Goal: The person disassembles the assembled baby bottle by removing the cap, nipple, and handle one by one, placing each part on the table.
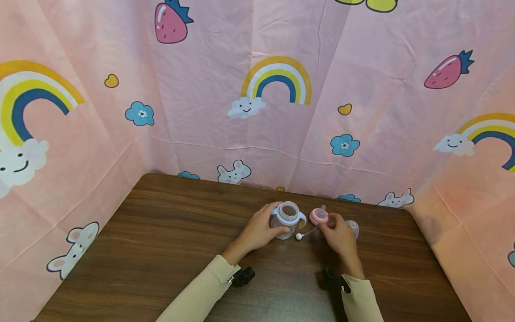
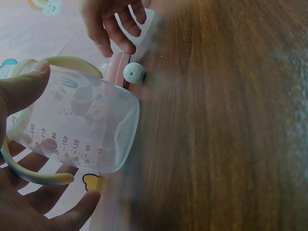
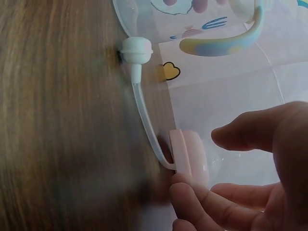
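My left hand (image 1: 261,227) holds a clear baby bottle (image 1: 284,231) upright, its thumb on the near side and fingers around the far side. The bottle has no lid on, a pale blue collar and two curved handles (image 2: 48,179); its side carries printed volume marks. Just right of it sits a pink lid (image 1: 318,217) with a clear teat on top. From the lid a thin straw (image 3: 148,126) leads to a white weighted ball (image 3: 136,51) on the table. My right hand (image 1: 339,233) touches the lid's edge with its fingertips; in the right wrist view the thumb stands apart from the lid.
A clear dome cap (image 1: 353,227) lies on the brown wooden table (image 1: 181,241), right beside my right hand. Pink printed cloth (image 1: 201,120) hangs behind the table and along both sides.
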A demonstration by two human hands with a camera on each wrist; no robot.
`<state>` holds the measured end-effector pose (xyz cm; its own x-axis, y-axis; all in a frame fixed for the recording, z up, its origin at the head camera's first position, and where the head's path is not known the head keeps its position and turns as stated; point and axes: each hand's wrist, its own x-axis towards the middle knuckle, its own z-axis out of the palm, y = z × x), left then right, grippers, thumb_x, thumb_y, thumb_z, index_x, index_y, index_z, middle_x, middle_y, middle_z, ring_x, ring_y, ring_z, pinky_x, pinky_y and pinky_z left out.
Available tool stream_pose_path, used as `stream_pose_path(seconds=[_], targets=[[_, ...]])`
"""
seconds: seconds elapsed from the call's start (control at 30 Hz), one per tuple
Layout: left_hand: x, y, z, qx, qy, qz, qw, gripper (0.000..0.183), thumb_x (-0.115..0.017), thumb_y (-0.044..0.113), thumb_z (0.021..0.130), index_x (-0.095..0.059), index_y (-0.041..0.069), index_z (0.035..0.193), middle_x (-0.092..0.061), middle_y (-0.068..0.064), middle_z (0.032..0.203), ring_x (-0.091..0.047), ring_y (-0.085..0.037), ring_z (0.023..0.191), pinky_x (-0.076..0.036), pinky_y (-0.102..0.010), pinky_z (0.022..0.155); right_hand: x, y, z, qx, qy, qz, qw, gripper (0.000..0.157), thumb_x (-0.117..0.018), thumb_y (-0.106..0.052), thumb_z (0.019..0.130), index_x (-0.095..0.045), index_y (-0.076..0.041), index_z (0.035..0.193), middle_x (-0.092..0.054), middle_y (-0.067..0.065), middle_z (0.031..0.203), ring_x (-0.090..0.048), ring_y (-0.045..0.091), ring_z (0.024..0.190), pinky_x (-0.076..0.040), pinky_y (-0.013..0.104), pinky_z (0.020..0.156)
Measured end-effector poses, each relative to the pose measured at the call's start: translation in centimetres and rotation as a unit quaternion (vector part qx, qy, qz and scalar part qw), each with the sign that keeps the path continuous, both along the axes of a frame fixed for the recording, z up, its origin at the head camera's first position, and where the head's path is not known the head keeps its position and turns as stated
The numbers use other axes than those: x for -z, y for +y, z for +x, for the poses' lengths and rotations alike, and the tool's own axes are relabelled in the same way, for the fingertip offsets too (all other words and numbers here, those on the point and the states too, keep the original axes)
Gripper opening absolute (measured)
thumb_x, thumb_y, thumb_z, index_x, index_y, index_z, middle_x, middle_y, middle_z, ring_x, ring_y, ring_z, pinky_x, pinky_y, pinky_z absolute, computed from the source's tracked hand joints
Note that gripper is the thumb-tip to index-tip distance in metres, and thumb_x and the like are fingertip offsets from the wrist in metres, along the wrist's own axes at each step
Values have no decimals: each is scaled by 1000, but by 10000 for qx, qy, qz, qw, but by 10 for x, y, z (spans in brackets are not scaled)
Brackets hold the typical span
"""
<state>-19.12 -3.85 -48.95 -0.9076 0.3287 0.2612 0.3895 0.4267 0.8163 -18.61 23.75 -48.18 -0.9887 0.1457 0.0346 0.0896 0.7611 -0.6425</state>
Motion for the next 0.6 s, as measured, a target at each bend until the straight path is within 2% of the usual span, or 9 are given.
stream_pose_path(seconds=[0.23, 0.43, 0.6], targets=[[-1, 0, 0, 23, 36, 23, 10000, 80, -92, 26, 94, -51, 5, 160, -61, -12, 152, -58, -33, 142, -45, -58, 118, -3, 1, 0, -74, 197, -47, 9998, 58, -72, -26, 103, -56, 9, 147, -77, 27, 117, -73, 44, 106, -57, 59, 90], [0, 0, 0, 24, 32, 10, 10000, 80, -92, 26, 94, -51, 5, 160, -61, -12, 152, -58, -33, 142, -45, -58, 118, -10, -1, 3, -48, 282, -152, 9995, 55, -71, -25, 104, -57, 8, 146, -77, 25, 116, -74, 40, 103, -59, 53, 86], [0, 0, 0, 18, 5, -4, 10000, 80, -91, 27, 95, -51, 6, 161, -61, -12, 153, -58, -33, 143, -45, -57, 118, -18, -4, 6, 30, 572, -101, 9983, 52, -71, -24, 102, -63, 5, 144, -80, 22, 113, -77, 38, 100, -60, 50, 84]])
